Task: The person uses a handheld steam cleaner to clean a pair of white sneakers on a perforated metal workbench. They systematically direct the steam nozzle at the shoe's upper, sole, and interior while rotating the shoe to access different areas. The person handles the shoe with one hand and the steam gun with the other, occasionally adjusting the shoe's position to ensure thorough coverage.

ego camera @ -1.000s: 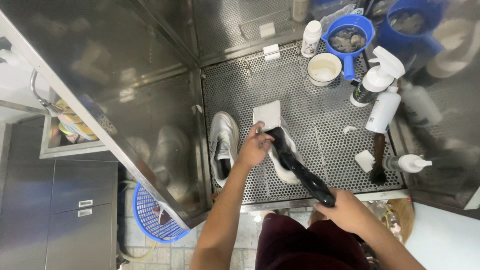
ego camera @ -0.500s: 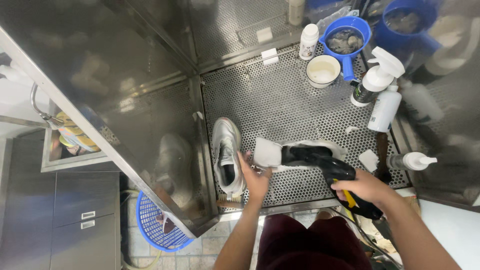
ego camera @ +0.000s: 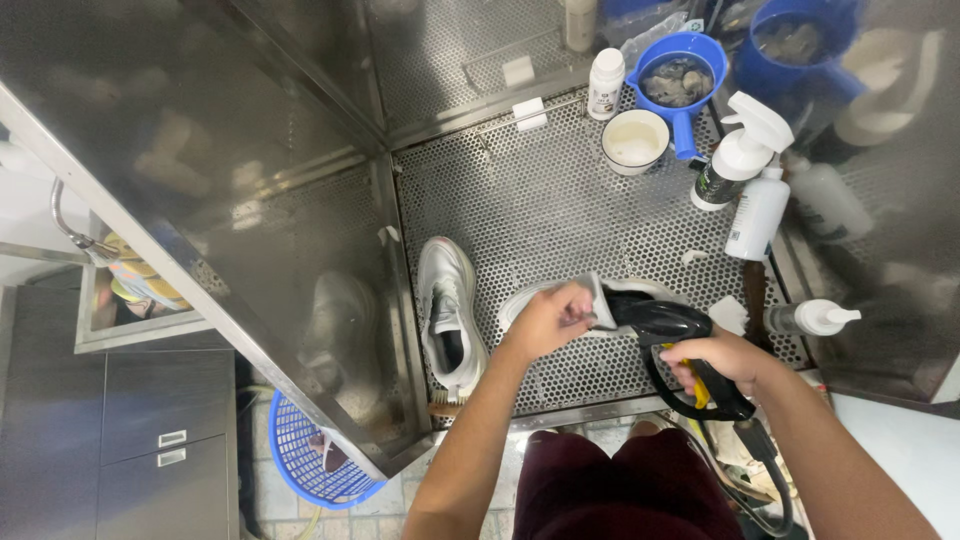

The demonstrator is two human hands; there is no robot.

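My left hand [ego camera: 548, 318] grips a white sneaker [ego camera: 530, 300] lying on its side on the perforated steel worktop [ego camera: 520, 210]. My right hand [ego camera: 722, 362] holds the handle of a black spray gun [ego camera: 668, 325] with a yellow trigger, its nozzle pointed into the shoe's opening. A hose [ego camera: 760, 470] runs down from the gun. A second white sneaker [ego camera: 448, 312] lies sole-down to the left, beside the steel side wall.
At the back stand a white bowl [ego camera: 634, 140], a blue jug [ego camera: 682, 82], a small white bottle [ego camera: 604, 84] and two spray bottles [ego camera: 748, 190]. Another white bottle [ego camera: 812, 318] lies at right. A blue basket [ego camera: 300, 450] sits on the floor, lower left.
The shoe was turned from pointing away to lying sideways. My left hand shifted onto its tongue, and my right hand brought the spray gun round to the shoe's opening.
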